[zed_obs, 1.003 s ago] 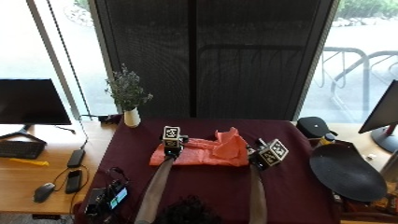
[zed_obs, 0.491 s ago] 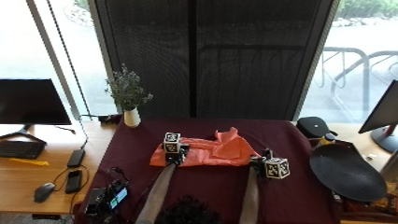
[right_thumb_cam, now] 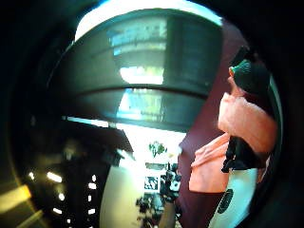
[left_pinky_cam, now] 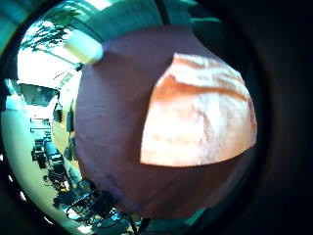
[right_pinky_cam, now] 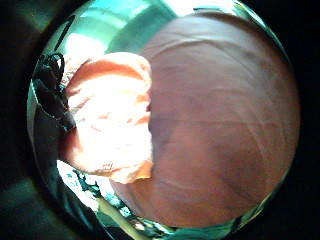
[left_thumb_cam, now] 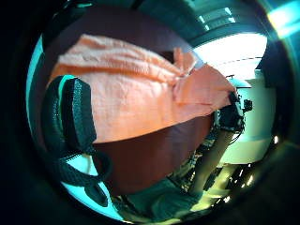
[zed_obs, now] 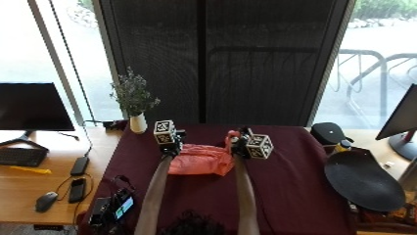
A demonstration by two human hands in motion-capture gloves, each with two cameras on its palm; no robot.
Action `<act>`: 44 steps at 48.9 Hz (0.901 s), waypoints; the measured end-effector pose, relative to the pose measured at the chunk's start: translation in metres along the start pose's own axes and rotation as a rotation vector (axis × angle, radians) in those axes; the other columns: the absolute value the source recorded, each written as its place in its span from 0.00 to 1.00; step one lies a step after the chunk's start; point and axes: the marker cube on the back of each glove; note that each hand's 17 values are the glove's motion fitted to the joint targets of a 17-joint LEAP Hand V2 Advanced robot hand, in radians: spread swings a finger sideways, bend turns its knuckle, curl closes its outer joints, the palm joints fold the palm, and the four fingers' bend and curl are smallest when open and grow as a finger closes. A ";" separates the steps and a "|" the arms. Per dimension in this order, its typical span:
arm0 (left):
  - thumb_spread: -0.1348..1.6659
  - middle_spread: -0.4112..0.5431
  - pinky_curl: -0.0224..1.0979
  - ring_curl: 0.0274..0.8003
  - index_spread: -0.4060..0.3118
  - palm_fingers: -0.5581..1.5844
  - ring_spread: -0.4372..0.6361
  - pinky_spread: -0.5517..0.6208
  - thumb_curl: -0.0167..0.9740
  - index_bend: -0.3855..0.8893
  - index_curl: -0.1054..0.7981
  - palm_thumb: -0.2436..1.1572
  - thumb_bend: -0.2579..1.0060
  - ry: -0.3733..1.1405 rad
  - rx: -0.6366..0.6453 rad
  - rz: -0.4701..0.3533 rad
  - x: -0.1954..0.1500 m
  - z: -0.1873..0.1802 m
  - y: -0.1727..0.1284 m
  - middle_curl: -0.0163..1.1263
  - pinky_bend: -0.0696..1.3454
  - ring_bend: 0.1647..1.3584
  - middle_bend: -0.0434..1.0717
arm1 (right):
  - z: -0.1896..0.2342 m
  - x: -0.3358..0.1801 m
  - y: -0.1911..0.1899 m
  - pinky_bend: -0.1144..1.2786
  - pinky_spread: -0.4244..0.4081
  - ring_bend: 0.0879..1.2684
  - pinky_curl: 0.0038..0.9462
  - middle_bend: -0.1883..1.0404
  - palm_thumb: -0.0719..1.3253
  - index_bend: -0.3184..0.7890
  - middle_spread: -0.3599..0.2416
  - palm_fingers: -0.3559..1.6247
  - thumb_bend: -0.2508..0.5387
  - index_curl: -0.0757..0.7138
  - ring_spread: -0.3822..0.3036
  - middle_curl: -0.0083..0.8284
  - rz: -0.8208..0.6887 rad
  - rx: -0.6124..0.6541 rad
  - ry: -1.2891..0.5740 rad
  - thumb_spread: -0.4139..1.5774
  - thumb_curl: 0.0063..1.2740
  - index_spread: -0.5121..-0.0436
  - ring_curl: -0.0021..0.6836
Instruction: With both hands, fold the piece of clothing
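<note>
The orange garment is lying bunched on the maroon table. Both hands have swung far-side: right hand pinching a raised edge, left hand gripping the far corner. Fold's underway.

one garment, two hands, two monitors
</note>
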 end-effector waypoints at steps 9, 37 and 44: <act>0.92 0.39 0.31 0.41 0.38 0.46 0.57 0.74 0.27 0.42 0.55 0.46 0.31 0.036 0.178 -0.086 -0.029 -0.050 0.017 0.36 0.32 0.26 0.23 | 0.110 -0.066 0.076 0.57 0.13 0.45 0.38 0.30 0.86 0.35 0.33 0.72 0.29 0.34 0.22 0.49 -0.100 -0.426 0.003 0.50 0.47 0.53 0.63; 0.91 0.36 0.32 0.40 0.39 0.48 0.54 0.73 0.35 0.41 0.51 0.60 0.36 0.148 0.246 -0.134 -0.078 -0.016 0.039 0.38 0.28 0.25 0.22 | 0.273 0.003 0.189 0.54 0.13 0.41 0.38 0.31 0.85 0.35 0.28 0.72 0.28 0.33 0.21 0.53 -0.560 -0.556 0.487 0.46 0.51 0.49 0.64; 0.91 0.36 0.33 0.40 0.40 0.48 0.53 0.73 0.36 0.41 0.51 0.61 0.36 0.090 0.332 -0.120 -0.083 -0.018 0.031 0.39 0.28 0.25 0.22 | 0.247 -0.011 0.183 0.53 0.22 0.38 0.39 0.28 0.82 0.33 0.30 0.59 0.27 0.31 0.27 0.53 -0.665 -0.970 0.244 0.54 0.49 0.49 0.64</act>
